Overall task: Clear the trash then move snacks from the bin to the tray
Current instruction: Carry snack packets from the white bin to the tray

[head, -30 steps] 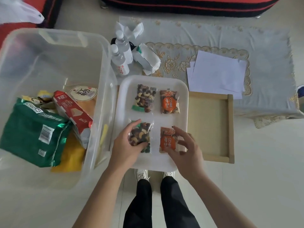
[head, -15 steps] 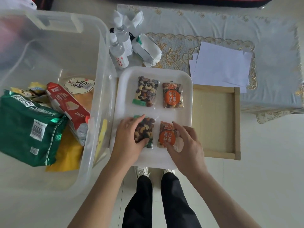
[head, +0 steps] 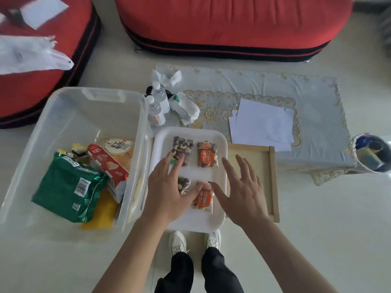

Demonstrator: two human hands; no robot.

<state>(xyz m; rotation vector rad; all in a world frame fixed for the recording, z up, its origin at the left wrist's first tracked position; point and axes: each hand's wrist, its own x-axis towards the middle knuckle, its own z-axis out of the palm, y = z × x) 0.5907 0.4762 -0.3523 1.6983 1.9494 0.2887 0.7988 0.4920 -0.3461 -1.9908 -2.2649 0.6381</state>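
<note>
The left hand [head: 167, 188] is lying flat over the white rounded-rectangle plastic tray [head: 190, 131], its fingers straight and spread, gripping nothing. It is covering most of the near-left clear packet of mixed nuts [head: 183, 187]. Its thumb is reaching onto the near-right clear packet with a round orange label [head: 202, 199], and its fingertips are overlapping the near edge of the far-left mixed-nut packet [head: 184, 146]. A second orange-labelled packet [head: 207, 155] is lying far-right on the tray.

The right hand [head: 241, 187] is also splayed wide and holding nothing, over the tray's right edge and the shallow square wooden tray [head: 272, 166] beside it; I cannot tell whether it is touching.

Just left of the white tray, the big clear plastic bin [head: 84, 115] is holding more snacks, among them a green foil bag [head: 67, 187] and a red-and-white carton [head: 105, 161]
</note>
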